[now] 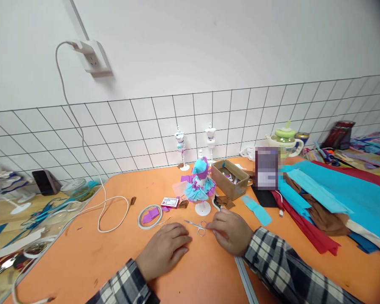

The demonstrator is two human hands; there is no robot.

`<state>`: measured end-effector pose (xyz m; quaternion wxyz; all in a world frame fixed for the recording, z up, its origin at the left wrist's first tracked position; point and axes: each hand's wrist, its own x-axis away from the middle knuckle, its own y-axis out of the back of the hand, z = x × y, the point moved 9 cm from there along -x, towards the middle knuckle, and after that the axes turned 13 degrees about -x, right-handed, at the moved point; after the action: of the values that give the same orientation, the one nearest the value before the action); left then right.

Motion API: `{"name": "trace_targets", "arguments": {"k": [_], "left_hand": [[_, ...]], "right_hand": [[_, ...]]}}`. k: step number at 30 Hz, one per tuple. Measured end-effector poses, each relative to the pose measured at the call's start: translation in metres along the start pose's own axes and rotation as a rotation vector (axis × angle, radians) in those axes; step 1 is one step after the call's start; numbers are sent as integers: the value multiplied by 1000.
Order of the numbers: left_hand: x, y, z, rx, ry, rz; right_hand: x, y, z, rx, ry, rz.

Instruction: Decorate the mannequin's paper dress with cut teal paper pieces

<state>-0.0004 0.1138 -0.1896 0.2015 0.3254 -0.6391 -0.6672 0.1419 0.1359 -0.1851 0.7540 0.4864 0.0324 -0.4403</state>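
My left hand (166,249) lies palm down on the orange table, its fingers loosely stretched and nothing in them. Just beyond its fingertips are small scissors (194,225) with finger loops toward the right. My right hand (229,230) rests on the table with its index fingertip beside those loops; whether it touches them I cannot tell. Behind the scissors, a miniature dress form (200,185) stands upright on a white round base, dressed in a turquoise and purple ruffled outfit. A roll of white cord (138,219) circles a purple fabric scrap (150,214).
Two more mini dress forms, one (181,145) and another (210,139), stand against the wall. An open cardboard box (232,190) is right of the dressed form. Fabric sheets (364,190) cover the right side. A white cable (103,211) crosses the left; a metal strip (245,280) lies under my right wrist.
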Motion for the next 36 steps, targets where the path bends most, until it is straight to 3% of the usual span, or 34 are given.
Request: {"name": "trace_targets", "arguments": {"k": [5,9,13,19,25,33,36], "left_hand": [[4,4,12,32,53,-28],[0,-1,9,71,33,-18],[2,-5,11,93,48,-23],[4,-7,19,87,83,-44],[4,-6,19,102,86,-56],[1,-5,19,122,74,-71],[0,-5,19,123,78,-77]], "right_hand": [[0,-29,-4,-45,-86,238],[0,-42,-5,-17,-139,317],[-5,-46,-2,20,-174,311],[-6,-46,-16,163,-386,224],[4,-47,-26,354,-552,309],[1,-37,-18,424,-575,364],[2,-36,-17,461,-580,330]]}}
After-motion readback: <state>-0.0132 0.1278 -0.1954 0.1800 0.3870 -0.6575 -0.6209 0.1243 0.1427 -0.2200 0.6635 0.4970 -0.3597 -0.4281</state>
